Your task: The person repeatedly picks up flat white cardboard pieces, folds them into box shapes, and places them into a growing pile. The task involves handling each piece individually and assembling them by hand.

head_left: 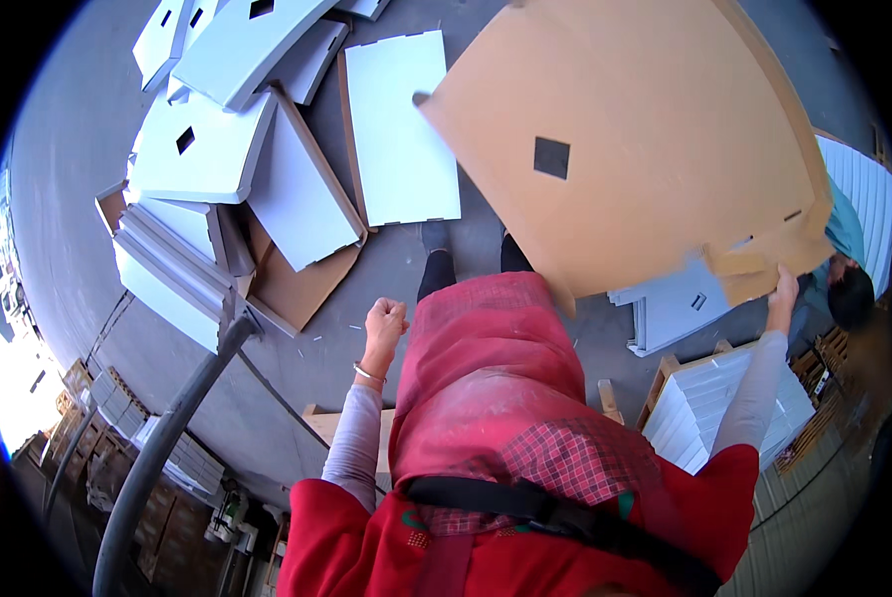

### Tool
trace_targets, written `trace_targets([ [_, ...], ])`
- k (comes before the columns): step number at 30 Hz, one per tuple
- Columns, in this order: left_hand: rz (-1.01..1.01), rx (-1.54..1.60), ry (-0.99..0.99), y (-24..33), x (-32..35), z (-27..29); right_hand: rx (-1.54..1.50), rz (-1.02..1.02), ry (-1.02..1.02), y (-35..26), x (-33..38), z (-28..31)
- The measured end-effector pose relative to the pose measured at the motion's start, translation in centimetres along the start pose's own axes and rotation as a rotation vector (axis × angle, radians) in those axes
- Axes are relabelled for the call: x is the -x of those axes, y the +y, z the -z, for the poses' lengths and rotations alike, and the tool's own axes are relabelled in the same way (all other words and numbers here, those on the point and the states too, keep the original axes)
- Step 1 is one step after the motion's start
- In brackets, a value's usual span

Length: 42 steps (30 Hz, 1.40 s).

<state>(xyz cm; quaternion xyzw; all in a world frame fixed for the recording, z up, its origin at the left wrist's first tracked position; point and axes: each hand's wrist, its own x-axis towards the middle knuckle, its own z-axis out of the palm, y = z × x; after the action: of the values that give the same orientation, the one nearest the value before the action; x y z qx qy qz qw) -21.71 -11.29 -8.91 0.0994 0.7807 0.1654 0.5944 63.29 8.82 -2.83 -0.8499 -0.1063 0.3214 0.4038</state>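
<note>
Grey floor (63,249), white cartons (217,164) far left; right hand (784,296) pinching brown cardboard sheet (655,129), near-right corner; left hand (384,324) fisted.

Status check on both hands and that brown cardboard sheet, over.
Right hand gripping brown cardboard sheet near its lower right corner. Left hand curled, apart from sheet. Co-worker at sheet's right edge; white cardboard pieces ahead.

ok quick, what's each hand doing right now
Left hand: closed in a loose fist, nothing visibly held.
Right hand: closed on the near right corner of the large brown cardboard panel.
</note>
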Motion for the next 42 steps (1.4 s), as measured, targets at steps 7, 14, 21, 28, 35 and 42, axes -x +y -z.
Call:
trace_targets([
  [7, -0.060, -0.289, 0.032, -3.5, -14.2, -5.4, -0.014, -0.320, 0.394, 17.2, -0.2, 3.1],
  [14, -0.102, -0.586, 0.137, -6.2, -30.3, -8.6, -0.137, -0.391, 0.381, 33.1, 4.1, -3.9],
  [21, -0.121, -0.763, 0.384, -11.6, -50.0, -4.0, 0.027, -0.517, 0.315, 45.4, 2.8, -5.5],
  [28, -0.133, -0.335, 0.286, -10.0, -59.9, -0.4, 0.108, -0.673, 0.125, 51.7, 1.7, -5.9],
  [35, -0.081, -0.206, 0.373, -12.7, -62.3, 0.6, 0.246, -0.531, -0.096, 53.4, 1.5, -4.2],
  [42, 0.011, -0.072, -0.193, -9.3, -56.1, -8.0, 0.238, -0.686, 0.176, 52.4, 1.4, -5.7],
])
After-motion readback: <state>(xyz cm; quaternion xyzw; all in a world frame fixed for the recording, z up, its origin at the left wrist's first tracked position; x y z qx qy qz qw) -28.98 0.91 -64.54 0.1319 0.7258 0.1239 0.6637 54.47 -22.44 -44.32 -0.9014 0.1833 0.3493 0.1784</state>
